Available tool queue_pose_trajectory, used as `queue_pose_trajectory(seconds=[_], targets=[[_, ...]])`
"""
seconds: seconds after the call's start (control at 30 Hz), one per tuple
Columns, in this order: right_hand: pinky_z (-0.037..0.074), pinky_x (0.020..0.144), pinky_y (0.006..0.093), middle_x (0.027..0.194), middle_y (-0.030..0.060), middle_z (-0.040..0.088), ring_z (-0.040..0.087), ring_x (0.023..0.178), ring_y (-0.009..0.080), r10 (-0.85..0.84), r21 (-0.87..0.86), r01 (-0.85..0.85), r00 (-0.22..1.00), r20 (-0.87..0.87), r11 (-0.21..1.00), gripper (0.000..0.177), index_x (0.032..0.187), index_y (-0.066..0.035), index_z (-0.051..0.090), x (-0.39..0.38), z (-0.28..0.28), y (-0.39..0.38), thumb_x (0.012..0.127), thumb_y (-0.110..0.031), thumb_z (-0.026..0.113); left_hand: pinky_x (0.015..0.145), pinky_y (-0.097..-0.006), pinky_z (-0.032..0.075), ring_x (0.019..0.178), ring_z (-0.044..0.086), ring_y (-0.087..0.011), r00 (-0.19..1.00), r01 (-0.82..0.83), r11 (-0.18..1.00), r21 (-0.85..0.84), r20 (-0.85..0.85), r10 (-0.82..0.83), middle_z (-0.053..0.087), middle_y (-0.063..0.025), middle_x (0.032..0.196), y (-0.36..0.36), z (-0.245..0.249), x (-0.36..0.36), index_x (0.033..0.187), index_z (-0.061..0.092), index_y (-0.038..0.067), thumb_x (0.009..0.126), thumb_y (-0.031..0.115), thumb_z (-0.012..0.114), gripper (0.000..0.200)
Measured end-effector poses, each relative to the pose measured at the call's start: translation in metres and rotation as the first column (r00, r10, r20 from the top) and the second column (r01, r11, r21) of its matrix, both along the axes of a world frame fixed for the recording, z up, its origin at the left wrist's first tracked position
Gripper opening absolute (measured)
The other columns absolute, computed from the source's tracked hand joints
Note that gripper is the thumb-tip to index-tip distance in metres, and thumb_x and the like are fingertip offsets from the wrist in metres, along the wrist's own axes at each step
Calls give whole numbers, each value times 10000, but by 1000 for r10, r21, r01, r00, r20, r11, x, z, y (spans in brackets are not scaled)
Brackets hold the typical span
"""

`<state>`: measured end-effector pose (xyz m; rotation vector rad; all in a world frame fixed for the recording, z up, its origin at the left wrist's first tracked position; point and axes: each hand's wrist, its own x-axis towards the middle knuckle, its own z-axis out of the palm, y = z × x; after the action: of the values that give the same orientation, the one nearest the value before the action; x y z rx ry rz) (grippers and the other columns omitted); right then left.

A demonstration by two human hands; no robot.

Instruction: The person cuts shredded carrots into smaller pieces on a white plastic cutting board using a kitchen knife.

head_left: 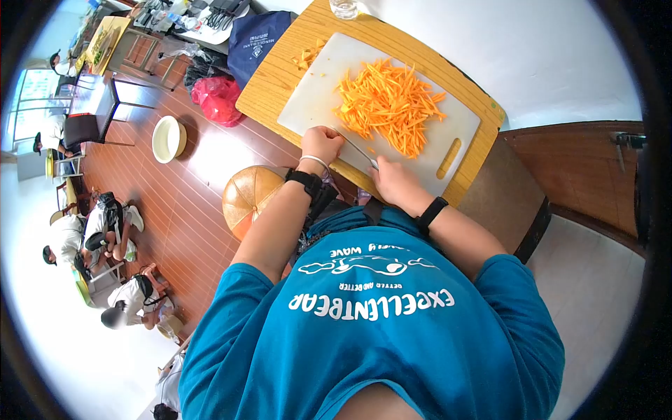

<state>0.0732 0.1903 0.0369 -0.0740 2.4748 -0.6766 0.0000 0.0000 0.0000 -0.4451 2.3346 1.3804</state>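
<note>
My right hand (399,180) is wrapped round the handle of a knife (358,147) at the near edge of a white cutting board (308,101). The blade points away to the left. Beside its tip my left hand (322,145) is closed, fingers curled over the board's near edge; what they hold, if anything, is hidden. A large heap of shredded carrot (388,101) covers the middle of the board, just beyond the knife. A few stray bits lie near the blade. More orange pieces (308,54) rest on the wooden table by the board's far left corner.
The board lies on a small wooden table (280,77). A glass (344,7) stands at its far edge. Left of it are a blue bag (255,45), a pink plastic bag (217,100), a basin (169,138) and a round stool (253,199). Several people sit farther left.
</note>
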Motion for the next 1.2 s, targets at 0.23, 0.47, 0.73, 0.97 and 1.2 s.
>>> queue_pose_trajectory(seconds=[0.23, 0.47, 0.73, 0.97, 1.2], targets=[[496, 700, 547, 851, 265, 654, 635, 803, 460, -10, 17, 10, 1000, -10, 1000, 341, 1015, -11, 509, 1, -4, -5, 983, -348, 465, 522, -293, 512, 496, 630, -171, 1000, 29, 999, -36, -10, -30, 651, -99, 587, 1, -1, -1, 741, 693, 0, 754, 106, 677, 108], [505, 741, 537, 893, 247, 666, 647, 865, 433, -20, -42, 19, 999, -31, 999, 291, 1003, -2, 541, -6, -2, -13, 975, -281, 465, 528, -307, 515, 489, 627, -189, 999, 36, 999, -4, -5, -36, 649, -114, 589, 0, -7, -3, 730, 693, -9, 746, 122, 682, 132], [498, 717, 548, 875, 253, 661, 638, 832, 448, -4, 46, 0, 997, 81, 999, 308, 1021, -25, 541, 22, 9, 30, 966, -323, 486, 533, -296, 519, 513, 639, -171, 997, 67, 997, -41, -42, -69, 661, -107, 616, -2, -9, -1, 778, 700, -13, 774, 109, 669, 126], [493, 693, 560, 844, 239, 660, 634, 798, 450, -5, -2, 5, 1000, 6, 1000, 299, 1002, -45, 528, 12, 11, 13, 966, -338, 481, 529, -288, 519, 525, 647, -164, 998, 54, 999, -3, -27, -54, 666, -103, 625, -3, -4, 0, 788, 697, -18, 770, 109, 674, 131], [484, 705, 555, 837, 277, 644, 618, 804, 478, -4, -55, 4, 1000, -9, 998, 323, 995, -12, 518, 2, 3, 3, 976, -332, 485, 532, -292, 523, 525, 647, -166, 999, 33, 999, -22, -24, -34, 668, -109, 629, 0, 3, 1, 782, 694, -20, 747, 97, 684, 122]])
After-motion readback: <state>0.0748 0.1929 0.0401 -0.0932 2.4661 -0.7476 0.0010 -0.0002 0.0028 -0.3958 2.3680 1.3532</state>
